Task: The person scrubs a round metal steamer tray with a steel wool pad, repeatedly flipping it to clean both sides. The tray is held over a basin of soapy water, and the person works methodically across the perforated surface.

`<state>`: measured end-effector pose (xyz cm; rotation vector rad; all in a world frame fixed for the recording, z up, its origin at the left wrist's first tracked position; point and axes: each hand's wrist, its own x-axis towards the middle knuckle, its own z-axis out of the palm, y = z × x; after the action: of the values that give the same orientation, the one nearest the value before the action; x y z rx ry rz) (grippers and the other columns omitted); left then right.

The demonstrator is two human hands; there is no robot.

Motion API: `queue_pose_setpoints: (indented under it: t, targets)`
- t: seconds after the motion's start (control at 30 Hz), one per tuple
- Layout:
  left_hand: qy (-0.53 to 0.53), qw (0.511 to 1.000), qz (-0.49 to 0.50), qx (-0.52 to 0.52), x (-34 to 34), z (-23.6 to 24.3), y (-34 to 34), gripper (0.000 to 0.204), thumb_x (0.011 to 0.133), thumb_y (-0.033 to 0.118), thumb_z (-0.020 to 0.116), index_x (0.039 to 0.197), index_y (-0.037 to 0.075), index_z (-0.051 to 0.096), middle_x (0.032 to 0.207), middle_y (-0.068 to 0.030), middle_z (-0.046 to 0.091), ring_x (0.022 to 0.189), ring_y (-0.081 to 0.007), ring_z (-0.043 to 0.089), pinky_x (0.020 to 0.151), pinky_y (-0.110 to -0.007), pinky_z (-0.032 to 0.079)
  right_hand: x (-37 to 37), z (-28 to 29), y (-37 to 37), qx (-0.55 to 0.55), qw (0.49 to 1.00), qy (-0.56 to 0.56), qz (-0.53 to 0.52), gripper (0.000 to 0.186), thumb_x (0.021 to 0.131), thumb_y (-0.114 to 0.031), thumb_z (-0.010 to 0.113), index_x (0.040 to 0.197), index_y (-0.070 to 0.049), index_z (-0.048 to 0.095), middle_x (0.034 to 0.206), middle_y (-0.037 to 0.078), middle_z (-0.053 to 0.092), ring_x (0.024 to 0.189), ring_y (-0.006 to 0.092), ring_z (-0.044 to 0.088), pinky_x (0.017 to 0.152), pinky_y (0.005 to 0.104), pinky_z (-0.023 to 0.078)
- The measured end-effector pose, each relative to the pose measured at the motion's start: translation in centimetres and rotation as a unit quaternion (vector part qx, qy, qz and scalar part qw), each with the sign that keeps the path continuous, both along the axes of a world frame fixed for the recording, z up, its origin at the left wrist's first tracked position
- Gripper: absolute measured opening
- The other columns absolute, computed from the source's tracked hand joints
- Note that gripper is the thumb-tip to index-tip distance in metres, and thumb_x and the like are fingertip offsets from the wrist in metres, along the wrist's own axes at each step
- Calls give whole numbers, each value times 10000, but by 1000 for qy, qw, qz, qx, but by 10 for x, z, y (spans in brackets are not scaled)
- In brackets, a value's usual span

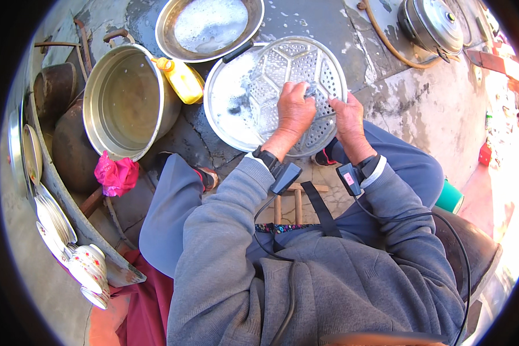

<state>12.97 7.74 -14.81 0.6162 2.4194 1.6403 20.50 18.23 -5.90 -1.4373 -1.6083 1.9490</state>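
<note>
A round perforated metal steamer tray (305, 60) is tilted over a wide metal pan (213, 124) with white suds in it. My right hand (352, 118) grips the tray's right edge, thumb on its upper face. Against the tray's middle presses my left hand (296, 112), its fingers closed around a small grey scrubber (311, 91), mostly hidden by the fingers. Left of the pan lies a yellow squeeze bottle (184, 83). Beyond it stands a large metal pot (161, 118) holding cloudy water.
A metal basin (166, 37) of foamy water sits at the far side. Bright pink crumpled plastic (116, 174) hangs by the large pot. Stacked plates (55, 216) and flowered bowls (88, 266) rest on a ledge at left. A lidded pot (435, 26) and a hose (380, 37) lie far right.
</note>
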Motion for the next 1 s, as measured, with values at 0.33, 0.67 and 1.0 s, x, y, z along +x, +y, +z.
queue_pose_setpoints:
  t: [0.33,0.67,1.0]
  targets:
    - [-112,978,-1,-179,-28,1,-30,230,739,114,667,954,99,745,921,-184,641,917,-392,639,790,-489,521,8,-10,-15,-26,998,61,-19,349,895,-12,607,1238,47,621,1105,89,695,945,158,644,874,292,504]
    - [-67,980,-23,-187,-37,-25,-48,228,751,93,620,935,98,754,951,-200,652,887,-411,651,772,-484,537,11,-20,-11,-22,1000,-15,-12,352,903,-59,631,1231,68,613,1092,109,710,935,191,678,857,314,531]
    - [-184,898,67,-395,-67,-92,-131,294,769,135,612,1014,55,752,1061,-279,661,998,-460,647,889,-510,514,-33,0,35,-177,981,9,77,301,895,0,602,1184,74,643,1050,152,726,906,237,711,832,362,560]
